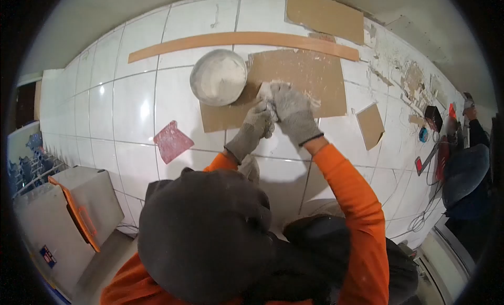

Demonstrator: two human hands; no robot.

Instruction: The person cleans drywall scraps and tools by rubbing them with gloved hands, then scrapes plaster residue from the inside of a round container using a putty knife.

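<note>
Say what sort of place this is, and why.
Probably a room under repair or renovation: scattered debris on the white tiled floor, a bowl of pale powder or paste, and a brown sheet partly under it.

The gloved left hand [254, 130], fingers curled, points toward one o'clock, its forearm [221, 162] mostly hidden by the head [205, 236] — while the gloved right hand [292, 108] bends close at its two o'clock, the orange-sleeved right arm [354, 200] angled toward eleven.
</note>
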